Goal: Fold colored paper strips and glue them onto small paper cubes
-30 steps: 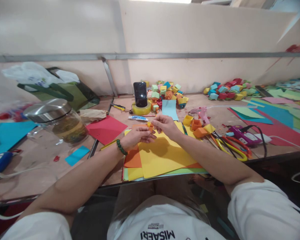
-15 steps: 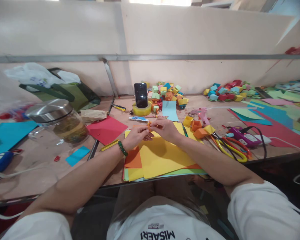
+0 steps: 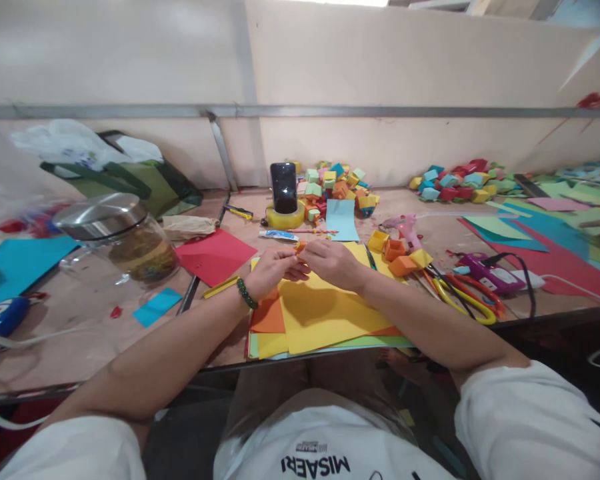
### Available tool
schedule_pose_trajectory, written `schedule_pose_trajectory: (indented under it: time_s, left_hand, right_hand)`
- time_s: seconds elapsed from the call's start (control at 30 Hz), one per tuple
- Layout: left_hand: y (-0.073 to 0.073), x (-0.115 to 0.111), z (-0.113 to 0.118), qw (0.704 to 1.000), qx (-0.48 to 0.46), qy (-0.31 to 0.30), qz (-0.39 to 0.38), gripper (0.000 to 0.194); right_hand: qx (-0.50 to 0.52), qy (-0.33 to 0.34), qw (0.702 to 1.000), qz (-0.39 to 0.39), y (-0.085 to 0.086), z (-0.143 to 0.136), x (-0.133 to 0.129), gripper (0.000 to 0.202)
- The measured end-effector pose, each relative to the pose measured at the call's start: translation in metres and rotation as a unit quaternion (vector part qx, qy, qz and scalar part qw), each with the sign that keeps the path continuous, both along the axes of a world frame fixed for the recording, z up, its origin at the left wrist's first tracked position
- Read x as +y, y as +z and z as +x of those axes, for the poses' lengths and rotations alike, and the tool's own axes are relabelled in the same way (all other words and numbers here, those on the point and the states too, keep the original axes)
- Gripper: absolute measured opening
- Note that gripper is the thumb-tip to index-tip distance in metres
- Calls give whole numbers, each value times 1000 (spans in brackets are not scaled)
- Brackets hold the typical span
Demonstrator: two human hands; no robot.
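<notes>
Roughly mid-frame, a small orange piece [image 3: 300, 247] sits between the two hands, pinched at the fingertips of the left hand [image 3: 276, 269] on one side and the right hand [image 3: 333, 264] on the other. Both hands are closed on it, fingers curled; its exact shape cannot be told, as the fingers cover most of it. The piece and hands are over the upper part of the yellow paper [image 3: 340, 317], which lies on a stack at the lower centre of the frame. A green bracelet [image 3: 247, 293] circles the left wrist. Just above the hands in the picture lie a tube [image 3: 279, 235] and a light-blue sheet [image 3: 343, 220]; higher up, a phone [image 3: 283, 187] leans upright at a tape roll [image 3: 286, 218], beside a heap of paper cubes [image 3: 337, 183]. Right of centre, open boxes [image 3: 379, 241] in yellow and orange are grouped near the pink glue gun [image 3: 409, 231], with yellow-handled scissors [image 3: 485, 315] below. Left of the hands is a red sheet [image 3: 217, 257], with a lidded jar [image 3: 147, 257] further left.
</notes>
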State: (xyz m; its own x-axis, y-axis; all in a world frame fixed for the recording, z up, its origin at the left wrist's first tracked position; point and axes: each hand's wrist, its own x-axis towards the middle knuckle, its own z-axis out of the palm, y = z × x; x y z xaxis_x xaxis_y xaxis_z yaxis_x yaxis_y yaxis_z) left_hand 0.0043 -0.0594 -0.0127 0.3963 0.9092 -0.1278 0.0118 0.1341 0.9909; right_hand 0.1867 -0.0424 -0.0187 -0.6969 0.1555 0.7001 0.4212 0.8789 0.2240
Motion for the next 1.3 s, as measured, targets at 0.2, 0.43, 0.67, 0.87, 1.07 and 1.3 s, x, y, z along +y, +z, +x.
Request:
schedule_pose_trajectory:
  time_s: [0.2, 0.43, 0.67, 0.87, 1.07, 1.3]
  left_hand:
    - [0, 5, -3, 999, -37, -20, 6, 42]
    - [1, 7, -4, 997, -40, -10, 66, 51]
    - [-5, 8, 0, 990, 9, 3, 144, 60]
    - [0, -3, 3, 991, 2, -6, 135, 57]
    - [4, -1, 0, 993, 3, -37, 115, 61]
    - [6, 9, -6, 991, -11, 30, 132, 51]
  right_hand:
    - [-27, -1, 998, 58, 9, 3, 0, 28]
    - [-4, 17, 1000, -26, 0, 5, 3, 22]
    - [263, 89, 852, -444, -4, -5, 4, 17]
    - [248, 53, 868, -428, -13, -9, 10, 29]
    - [224, 33, 934, -277, -17, -4, 9, 23]
    - [231, 73, 900, -362, -1, 4, 10, 25]
